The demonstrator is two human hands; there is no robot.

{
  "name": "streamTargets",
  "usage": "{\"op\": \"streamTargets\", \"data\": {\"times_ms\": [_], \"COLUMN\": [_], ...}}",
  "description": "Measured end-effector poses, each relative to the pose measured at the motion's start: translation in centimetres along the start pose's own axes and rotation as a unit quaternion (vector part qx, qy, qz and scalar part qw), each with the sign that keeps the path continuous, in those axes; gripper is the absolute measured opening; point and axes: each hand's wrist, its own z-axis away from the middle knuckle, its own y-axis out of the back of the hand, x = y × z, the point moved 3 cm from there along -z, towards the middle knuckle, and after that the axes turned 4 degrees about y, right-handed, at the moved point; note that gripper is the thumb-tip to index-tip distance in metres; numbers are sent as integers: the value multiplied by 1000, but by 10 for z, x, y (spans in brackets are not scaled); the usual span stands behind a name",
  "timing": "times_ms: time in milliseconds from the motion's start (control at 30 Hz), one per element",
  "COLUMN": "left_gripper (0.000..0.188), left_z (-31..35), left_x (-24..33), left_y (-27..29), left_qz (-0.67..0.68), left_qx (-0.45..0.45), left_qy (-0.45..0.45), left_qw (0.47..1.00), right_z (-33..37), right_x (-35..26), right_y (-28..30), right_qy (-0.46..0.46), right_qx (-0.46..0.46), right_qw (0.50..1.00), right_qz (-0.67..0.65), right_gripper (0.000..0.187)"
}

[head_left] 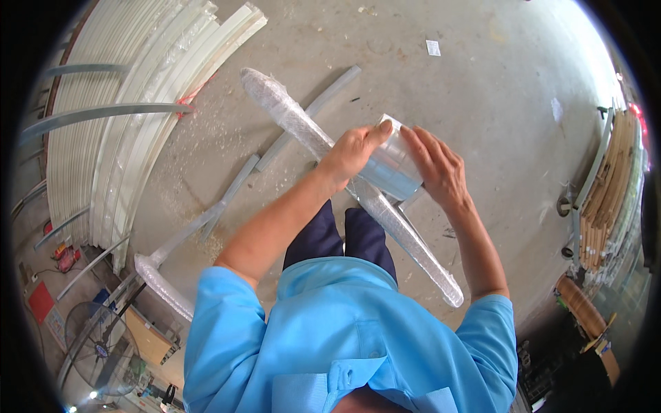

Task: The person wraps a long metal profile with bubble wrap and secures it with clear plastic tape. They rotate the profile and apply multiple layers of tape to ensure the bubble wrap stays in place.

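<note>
In front of me I hold a wide roll of clear plastic film (394, 165) between both hands. My left hand (350, 155) is closed on its left side, with the thumb at the far end. My right hand (441, 168) lies along the roll's right side, fingers bent over it. Beneath the roll, a long narrow bundle wrapped in clear film (297, 122) runs diagonally from far left to near right. Grey metal bars (275, 151) show under the bundle. What the film covers inside the bundle cannot be made out.
Long white panels (148, 89) are stacked at the left, with curved grey bars (110, 113) jutting from there. Another wrapped piece (162, 286) is at the lower left, near a fan (102, 349). Brown strips (606, 199) are piled at the right. Paper (432, 48) lies on the floor.
</note>
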Motion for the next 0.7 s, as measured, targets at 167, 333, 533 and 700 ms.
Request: {"op": "streamTargets", "data": {"times_ms": [167,333,533,700], "left_gripper": [41,55,68,56], "left_z": [51,77,88,123], "left_x": [-58,-166,-179,-78], "left_y": [61,86,91,78], "left_qz": [-86,-322,-406,-108], "left_qx": [2,32,-36,-76], "left_qy": [-36,6,-1,45], "left_qw": [996,946,913,990], "right_z": [51,91,105,59], "right_x": [61,12,-10,7], "right_y": [-96,-195,-223,-124], "right_qy": [-160,-142,-347,-283], "right_qx": [-169,-289,-448,-426], "right_qw": [972,926,649,790], "right_qz": [-15,-195,-507,-339], "right_gripper": [85,67,47,91]}}
